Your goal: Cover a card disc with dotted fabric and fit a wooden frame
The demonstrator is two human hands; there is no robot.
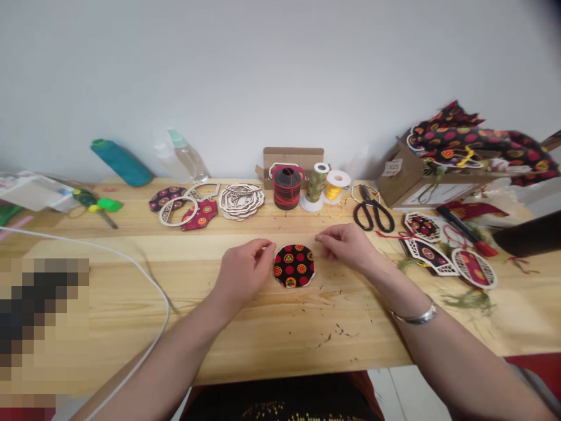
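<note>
A small rounded piece of black fabric (294,266) with red and orange flower medallions lies before me, with a pale rim showing at its edges. My left hand (243,275) is closed in a pinch at its upper left edge. Just right of the piece, my right hand (346,247) has thumb and finger pressed together, apart from the fabric. Whatever is in that pinch, if anything, is too small to make out. Dark scraps (337,334) are scattered on the wood below.
Behind stand a red-and-black thread spool (287,190), green thread (317,184) and yellow thread (333,190). Black-handled scissors (372,215) lie rightward, near finished ornaments (474,269) and a cardboard box (403,175). Cut-out wooden frames (241,202) are stacked left of centre. A white cable (149,280) crosses the left.
</note>
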